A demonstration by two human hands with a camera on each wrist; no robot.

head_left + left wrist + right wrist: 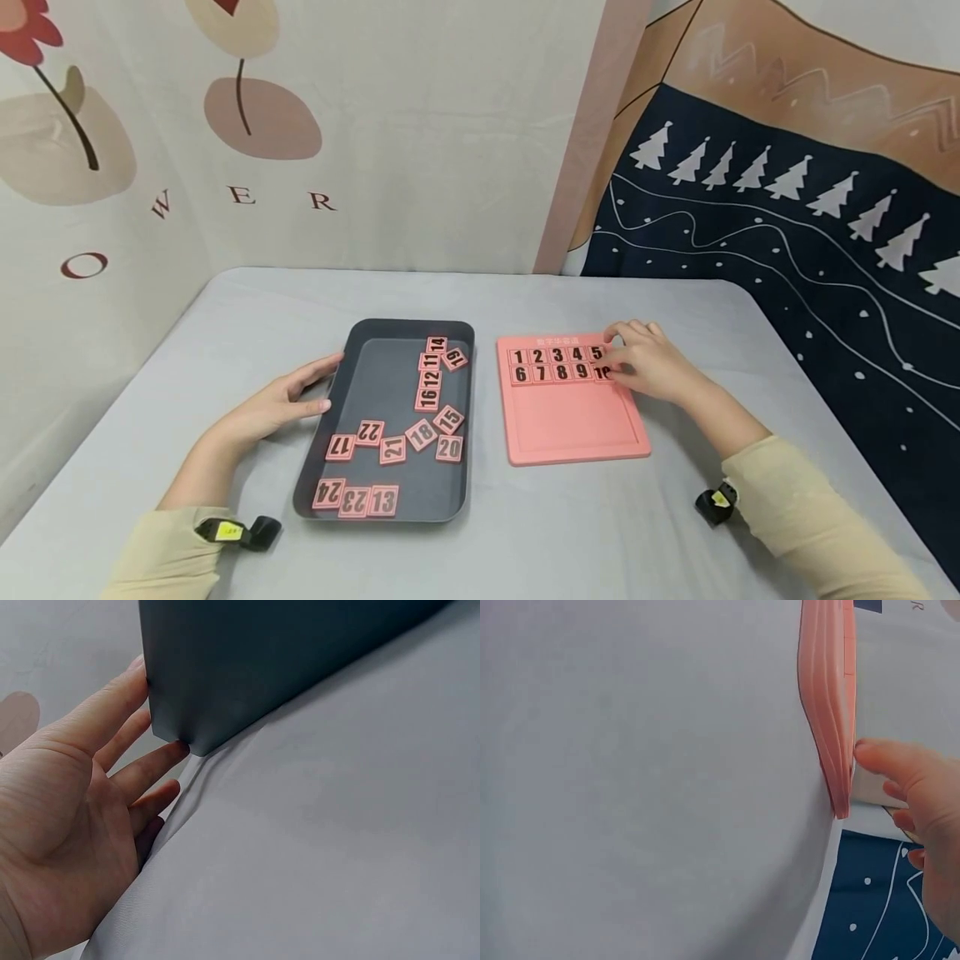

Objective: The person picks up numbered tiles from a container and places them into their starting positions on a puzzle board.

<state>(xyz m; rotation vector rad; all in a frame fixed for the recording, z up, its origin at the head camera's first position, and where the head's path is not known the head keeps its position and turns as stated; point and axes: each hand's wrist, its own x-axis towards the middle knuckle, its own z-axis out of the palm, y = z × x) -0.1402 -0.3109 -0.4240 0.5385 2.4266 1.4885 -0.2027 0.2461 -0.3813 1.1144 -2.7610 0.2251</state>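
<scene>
My left hand (pixel 264 408) rests with spread, fairly straight fingers against the left rim of a dark grey tray (pixel 360 375). In the left wrist view, the fingertips (pixel 180 748) meet the tray's outer wall (pixel 225 667). Loose pink number tiles (pixel 429 379) lie scattered in the tray, some turned or upside down. To its right is a pink number board (pixel 577 425), with tiles 1 to 10 in two rows at the top. Over the board's right edge, my right hand (pixel 648 362) touches the 10 tile (pixel 602 373), partly covering it; the thumb (pixel 885 756) shows in the right wrist view.
Tray and board lie side by side on a table with a pale cloth (pixel 555 533). Behind stands a light printed curtain (pixel 420 150); a dark cloth with white trees (pixel 750 225) hangs along the right. Each wrist wears a black strapped device (pixel 238 532).
</scene>
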